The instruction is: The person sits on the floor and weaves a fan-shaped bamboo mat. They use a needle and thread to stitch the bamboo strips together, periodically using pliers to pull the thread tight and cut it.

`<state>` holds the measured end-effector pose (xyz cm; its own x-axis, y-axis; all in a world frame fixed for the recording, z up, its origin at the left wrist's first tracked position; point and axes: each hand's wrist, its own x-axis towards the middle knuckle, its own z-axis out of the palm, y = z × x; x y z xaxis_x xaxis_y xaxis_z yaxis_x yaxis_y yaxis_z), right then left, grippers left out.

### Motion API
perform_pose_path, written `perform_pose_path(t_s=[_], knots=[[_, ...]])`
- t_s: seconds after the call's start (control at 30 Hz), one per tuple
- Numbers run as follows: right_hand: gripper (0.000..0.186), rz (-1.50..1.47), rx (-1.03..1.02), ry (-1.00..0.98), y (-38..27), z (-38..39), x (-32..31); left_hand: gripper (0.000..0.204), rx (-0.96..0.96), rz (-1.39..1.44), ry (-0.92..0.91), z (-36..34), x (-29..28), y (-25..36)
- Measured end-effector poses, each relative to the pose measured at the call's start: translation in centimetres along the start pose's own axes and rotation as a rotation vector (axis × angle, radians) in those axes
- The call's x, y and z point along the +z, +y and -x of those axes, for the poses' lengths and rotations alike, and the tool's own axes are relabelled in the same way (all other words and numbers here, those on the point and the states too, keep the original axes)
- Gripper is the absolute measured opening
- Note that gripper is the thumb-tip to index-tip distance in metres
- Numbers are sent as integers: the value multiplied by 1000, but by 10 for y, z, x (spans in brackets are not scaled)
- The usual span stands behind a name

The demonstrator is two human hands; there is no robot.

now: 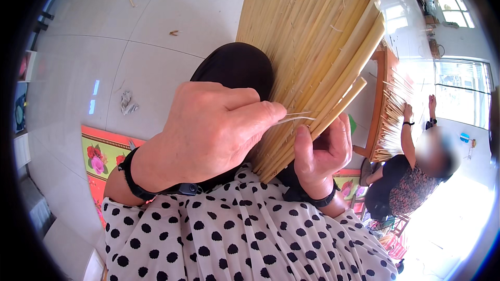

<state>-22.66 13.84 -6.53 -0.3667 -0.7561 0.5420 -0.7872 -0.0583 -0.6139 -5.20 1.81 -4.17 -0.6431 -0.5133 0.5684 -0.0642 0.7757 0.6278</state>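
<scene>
A mat of long straw-coloured stalks [302,31] slopes from my lap away to the upper right, bound by rows of thin cross-stitching. My left hand [208,130] is closed in a pinch on thin pale strands [298,118], which run rightward to the mat's right edge. There my right hand [325,153] holds the outermost stalk [346,99] between thumb and fingers. This stalk stands slightly apart from the mat at its far end, leaving a narrow gap. The left fingertips hide the ends of the strands.
My knee in black cloth [234,65] supports the mat's left side. At the right, another person [411,182] sits by a wooden frame [383,99] with many stalks on it. A floral mat [101,161] and a crumpled scrap [128,103] lie on the tiled floor.
</scene>
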Motion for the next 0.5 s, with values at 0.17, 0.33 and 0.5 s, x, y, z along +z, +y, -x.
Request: perform_pose_path(t_s=[0.17, 0.33, 0.5], knots=[[44, 14, -3, 1, -1, -1, 0, 24, 7, -13, -12, -2, -2, 1], [43, 21, 22, -1, -5, -2, -1, 24, 7, -23, -12, -2, -1, 3], [44, 7, 36, 2, -4, -2, -1, 23, 11, -44, -11, -3, -2, 4]])
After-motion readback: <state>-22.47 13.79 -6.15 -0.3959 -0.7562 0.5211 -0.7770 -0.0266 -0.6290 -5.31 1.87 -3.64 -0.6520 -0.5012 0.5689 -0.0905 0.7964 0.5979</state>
